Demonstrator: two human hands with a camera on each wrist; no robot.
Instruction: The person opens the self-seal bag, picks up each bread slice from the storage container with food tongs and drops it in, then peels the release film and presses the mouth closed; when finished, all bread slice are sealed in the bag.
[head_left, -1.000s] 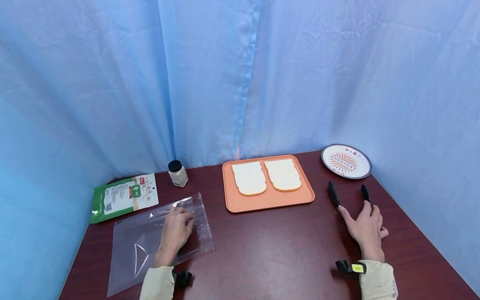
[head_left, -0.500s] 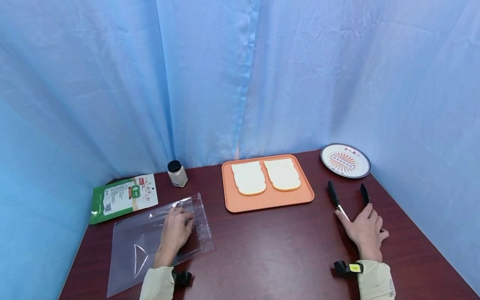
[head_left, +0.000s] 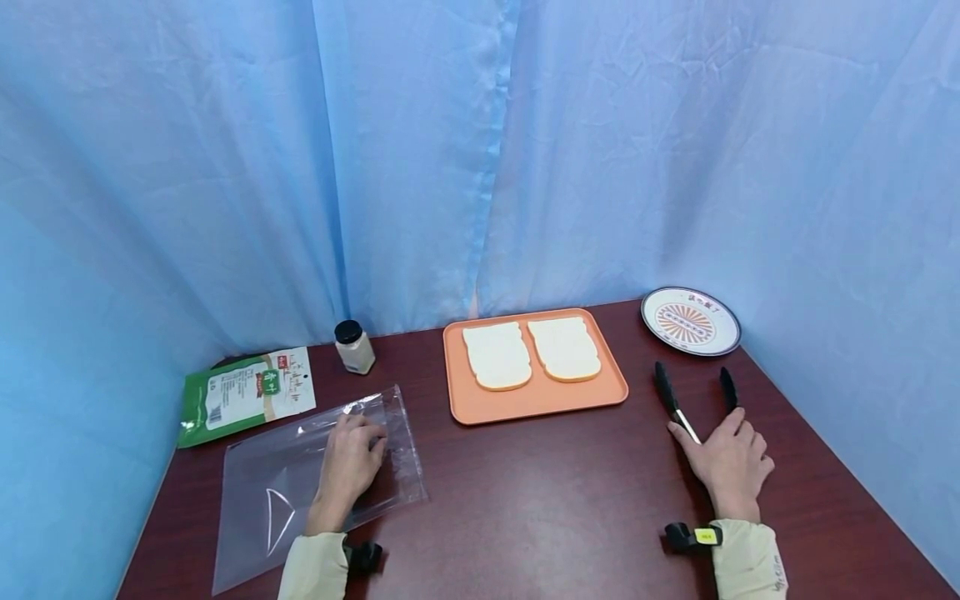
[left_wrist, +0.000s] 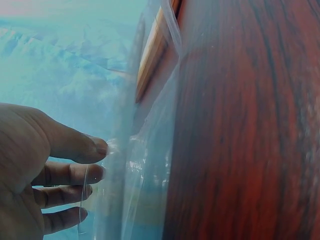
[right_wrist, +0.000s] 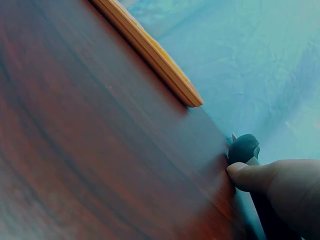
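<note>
Down on the near side of the surface [head_left: 510, 500], the left hand [head_left: 351, 462] lies over the clear plastic bag [head_left: 258, 492], fingers loosely bent, a gap showing below the thumb, touching film with no sure pinch visible. That's the weak spot: thin film like this could crease or skate along if the hand drags instead of lifting, and its layers may cling together. Across to the right, the right hand [head_left: 731, 467] has hold of the tongs [head_left: 665, 388], thumb on one arm and fingers by the other, spread wide, the black tips well apart. A slack thumb here could let an arm slide off and the tongs twist. Farther out, the green-and-white packet [head_left: 247, 396] lies just beside the bag, so a sharp tug might shove it; the black-lidded jar [head_left: 355, 348] stands upright nearby, and a careless knuckle could tip it. Mid-surface, the orange tray [head_left: 525, 410] carries two flat bread slices [head_left: 498, 357], side by side; too hard a squeeze might dent them, a low approach snag the rim. Beyond the tongs, the patterned plate [head_left: 690, 321] sits by the curtain [head_left: 405, 167], and an over-long reach could knock it.
</note>
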